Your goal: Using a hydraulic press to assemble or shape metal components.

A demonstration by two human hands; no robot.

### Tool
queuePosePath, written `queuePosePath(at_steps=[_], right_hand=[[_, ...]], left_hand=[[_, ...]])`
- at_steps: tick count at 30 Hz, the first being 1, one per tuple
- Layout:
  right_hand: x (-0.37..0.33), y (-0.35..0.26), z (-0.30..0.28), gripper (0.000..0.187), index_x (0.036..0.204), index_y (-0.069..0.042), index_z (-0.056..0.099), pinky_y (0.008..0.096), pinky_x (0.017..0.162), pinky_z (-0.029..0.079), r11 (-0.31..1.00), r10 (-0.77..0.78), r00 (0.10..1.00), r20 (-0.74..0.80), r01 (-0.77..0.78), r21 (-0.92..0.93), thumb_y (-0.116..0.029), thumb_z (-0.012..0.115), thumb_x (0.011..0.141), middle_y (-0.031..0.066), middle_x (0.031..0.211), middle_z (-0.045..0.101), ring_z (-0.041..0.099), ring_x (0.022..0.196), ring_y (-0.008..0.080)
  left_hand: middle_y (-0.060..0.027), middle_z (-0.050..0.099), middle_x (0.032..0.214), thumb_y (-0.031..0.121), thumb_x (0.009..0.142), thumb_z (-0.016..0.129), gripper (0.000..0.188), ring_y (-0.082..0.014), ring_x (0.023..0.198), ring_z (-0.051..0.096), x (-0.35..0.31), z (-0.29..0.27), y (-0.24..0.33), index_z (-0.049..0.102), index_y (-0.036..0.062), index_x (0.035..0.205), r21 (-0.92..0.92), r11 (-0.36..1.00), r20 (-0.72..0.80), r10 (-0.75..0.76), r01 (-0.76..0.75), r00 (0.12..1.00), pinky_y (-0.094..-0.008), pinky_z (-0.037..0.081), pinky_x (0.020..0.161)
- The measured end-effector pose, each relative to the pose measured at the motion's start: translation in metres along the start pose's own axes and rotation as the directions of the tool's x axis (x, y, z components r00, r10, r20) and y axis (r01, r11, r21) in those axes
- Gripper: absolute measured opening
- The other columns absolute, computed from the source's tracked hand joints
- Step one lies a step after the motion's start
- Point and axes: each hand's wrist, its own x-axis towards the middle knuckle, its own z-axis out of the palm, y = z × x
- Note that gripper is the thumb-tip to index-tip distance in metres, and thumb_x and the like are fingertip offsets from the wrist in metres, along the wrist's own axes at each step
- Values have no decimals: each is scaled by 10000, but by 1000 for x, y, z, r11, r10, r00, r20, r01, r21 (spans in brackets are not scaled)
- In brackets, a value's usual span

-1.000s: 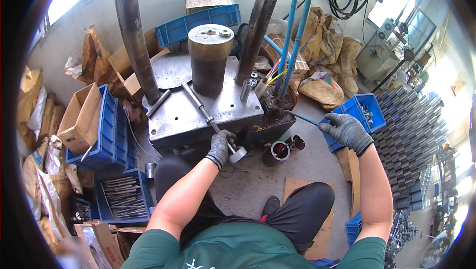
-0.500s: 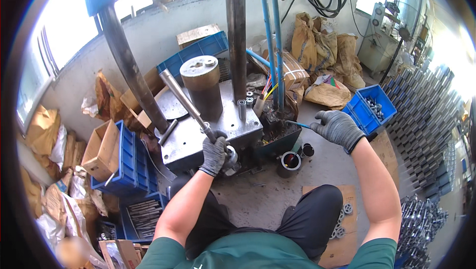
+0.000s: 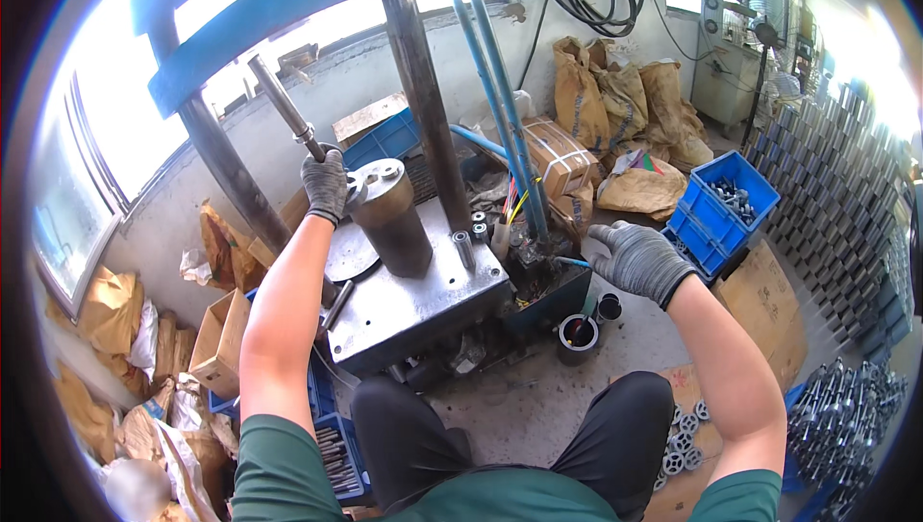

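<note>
My left hand [image 3: 325, 184], in a grey knit glove, is wrapped round a long metal shaft [image 3: 279, 97]. The shaft leans up to the left, and a round metal piece [image 3: 357, 191] shows at its lower end, close to the top of a thick steel cylinder [image 3: 396, 229]. Whether that piece touches the cylinder I cannot tell. The cylinder stands on the steel bed [image 3: 423, 306] of a blue-framed press [image 3: 288, 17]. At right, my gloved right hand [image 3: 642, 261] is closed at the end of a thin blue lever [image 3: 571, 261]; its fingers partly hide the grip.
Small metal sleeves [image 3: 464, 251] stand on the press bed. Dark pots [image 3: 577, 337] sit on the floor before it. Blue crates [image 3: 716, 205] and stacked metal tubes [image 3: 817, 214] are at right. Spoked metal discs [image 3: 683, 442] lie on cardboard by my knee. Sacks [image 3: 615, 89] line the wall.
My left hand has lifted the shaft from the bed's front edge up and away, to the left of the cylinder's top. My right hand stays at the lever. The view has shifted.
</note>
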Motion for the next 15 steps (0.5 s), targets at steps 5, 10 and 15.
queuePosePath(at_steps=[5, 10, 15], right_hand=[[-2, 4, 4, 421, 1192, -60, 692, 478, 871, 558, 1000, -9, 1000, 1, 9, -28, -385, 639, 931, 201, 1000, 731, 701, 962, 379], [-1, -5, -3, 357, 1091, -64, 714, 479, 915, 546, 997, 61, 995, 82, -64, 33, -371, 615, 939, 200, 991, 729, 696, 1007, 373], [0, -5, -2, 397, 1137, -54, 721, 470, 898, 551, 997, 22, 999, 27, -24, 75, -383, 624, 939, 204, 1018, 733, 697, 988, 380]], left_hand=[[-195, 676, 725, 234, 899, 611, 264, -317, 707, 684, 27, 30, -14, 681, -20, 898, 499, 866, -63, 7, 25, 998, -471, 522, 708], [-265, 723, 866, 274, 893, 627, 325, -405, 875, 715, 36, 53, -25, 706, -39, 931, 510, 859, -67, -16, 48, 998, -487, 528, 823], [-86, 699, 734, 188, 895, 664, 193, -212, 618, 648, 49, 55, -34, 722, 8, 933, 300, 928, 39, -242, 220, 970, -381, 531, 619]])
